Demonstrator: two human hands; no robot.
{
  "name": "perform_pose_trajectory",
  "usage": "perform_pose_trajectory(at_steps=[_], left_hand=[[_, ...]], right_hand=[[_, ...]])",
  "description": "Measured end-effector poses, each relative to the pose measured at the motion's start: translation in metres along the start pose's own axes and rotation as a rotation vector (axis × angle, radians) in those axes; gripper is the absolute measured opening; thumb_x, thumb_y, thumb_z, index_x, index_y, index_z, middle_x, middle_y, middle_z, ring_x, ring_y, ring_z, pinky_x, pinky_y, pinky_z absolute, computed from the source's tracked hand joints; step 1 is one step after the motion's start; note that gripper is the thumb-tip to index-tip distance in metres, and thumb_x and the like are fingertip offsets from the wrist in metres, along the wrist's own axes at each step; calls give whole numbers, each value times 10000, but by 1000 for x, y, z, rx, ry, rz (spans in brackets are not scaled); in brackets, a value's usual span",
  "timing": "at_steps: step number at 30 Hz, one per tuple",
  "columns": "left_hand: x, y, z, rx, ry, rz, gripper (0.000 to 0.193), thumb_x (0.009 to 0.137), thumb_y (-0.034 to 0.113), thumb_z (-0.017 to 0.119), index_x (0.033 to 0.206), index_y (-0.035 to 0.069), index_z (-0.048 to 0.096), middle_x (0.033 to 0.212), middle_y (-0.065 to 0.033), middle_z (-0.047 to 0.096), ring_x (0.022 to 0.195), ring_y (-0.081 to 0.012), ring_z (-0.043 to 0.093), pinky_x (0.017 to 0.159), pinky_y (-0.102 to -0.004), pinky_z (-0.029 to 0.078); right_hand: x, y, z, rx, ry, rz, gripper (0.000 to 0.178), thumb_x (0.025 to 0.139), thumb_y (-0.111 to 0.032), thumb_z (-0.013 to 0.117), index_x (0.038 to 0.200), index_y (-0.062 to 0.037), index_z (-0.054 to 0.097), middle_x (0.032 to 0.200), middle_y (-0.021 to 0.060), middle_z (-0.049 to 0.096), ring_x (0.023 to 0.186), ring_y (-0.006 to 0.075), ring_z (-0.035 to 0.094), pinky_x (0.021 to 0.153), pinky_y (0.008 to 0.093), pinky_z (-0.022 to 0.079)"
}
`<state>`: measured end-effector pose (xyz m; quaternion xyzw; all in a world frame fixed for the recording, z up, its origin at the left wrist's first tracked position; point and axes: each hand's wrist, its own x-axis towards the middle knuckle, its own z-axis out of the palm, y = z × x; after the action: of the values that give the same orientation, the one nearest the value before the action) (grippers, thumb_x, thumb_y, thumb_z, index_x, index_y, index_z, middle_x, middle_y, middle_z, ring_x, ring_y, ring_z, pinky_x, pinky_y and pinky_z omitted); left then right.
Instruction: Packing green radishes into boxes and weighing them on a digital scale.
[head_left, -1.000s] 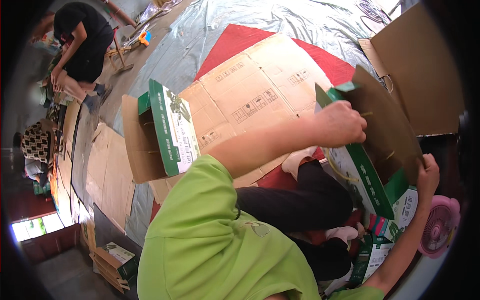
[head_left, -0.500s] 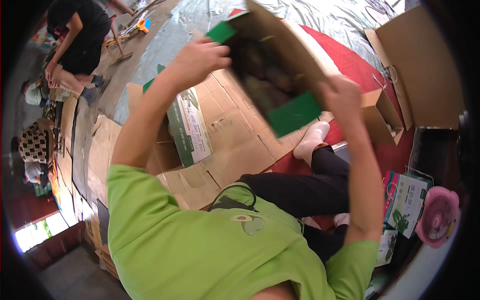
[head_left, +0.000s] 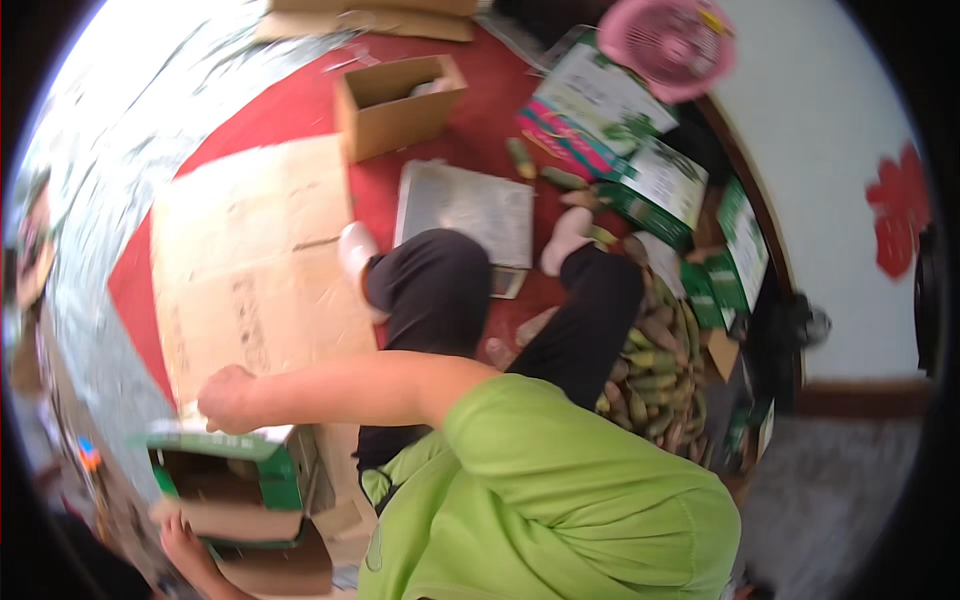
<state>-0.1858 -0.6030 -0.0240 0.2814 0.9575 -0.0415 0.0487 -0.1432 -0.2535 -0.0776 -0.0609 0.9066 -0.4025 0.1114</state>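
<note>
At the lower left, a green and white carton (head_left: 282, 470) lies with its open mouth facing up toward me, and its inside is dark. My right arm reaches across, and my right hand (head_left: 228, 398) is closed at the carton's far edge. Below the mouth, my left hand (head_left: 180, 545) has its fingers bent over the brown flap (head_left: 230, 520). What sits inside the carton is too dim and blurred to name. A second opened carton (head_left: 275, 570) lies close below it, partly hidden by my left forearm.
Flattened cardboard (head_left: 260, 270) covers the red floor sheet (head_left: 500, 90). A grey flat platform (head_left: 465, 210) lies before my knees. Long green-brown produce (head_left: 655, 380) is heaped at my right, near printed cartons (head_left: 655, 185) and a pink fan (head_left: 668, 45). A small brown box (head_left: 400, 125) stands ahead.
The carton, held up in front of me before, is now low at my left with both hands on it. My view has swung right, bringing the produce heap into sight.
</note>
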Motion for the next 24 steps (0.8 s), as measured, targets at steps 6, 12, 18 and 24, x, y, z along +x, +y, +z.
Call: perform_pose_trajectory(at_steps=[6, 12, 18, 24], left_hand=[[82, 93, -18, -90, 151, 263, 262, 839, 6, 582, 1100, 12, 608, 1074, -144, 615, 1014, -341, 570, 885, -414, 443], [145, 211, -35, -208, 230, 597, 224, 850, 13, 593, 1067, 37, 641, 1064, -133, 632, 1028, -333, 572, 909, -413, 439], [180, 400, -73, -381, 290, 890, 174, 849, 11, 586, 1006, 23, 662, 1013, -134, 644, 1033, -306, 602, 1007, -453, 394], [138, 589, -109, -500, 145, 1300, 171, 812, 19, 587, 956, 37, 678, 983, -104, 649, 991, -276, 615, 1030, -460, 374]], right_hand=[[-73, 75, -140, -41, 349, 145, 172, 786, -250, 644, 844, -117, 736, 856, 110, 701, 855, 285, 664, 786, 407, 505], [-245, 181, -241, 59, 1048, 226, 177, 773, -199, 620, 827, -63, 720, 768, 109, 697, 730, 239, 679, 667, 350, 520], [-470, 269, -235, 204, 1262, 707, 194, 835, -181, 636, 839, 5, 693, 722, 75, 685, 611, 120, 646, 561, 269, 516], [-643, 325, -135, 399, 1563, 1146, 174, 843, -162, 620, 866, 0, 679, 699, 58, 654, 572, 119, 602, 480, 257, 460]])
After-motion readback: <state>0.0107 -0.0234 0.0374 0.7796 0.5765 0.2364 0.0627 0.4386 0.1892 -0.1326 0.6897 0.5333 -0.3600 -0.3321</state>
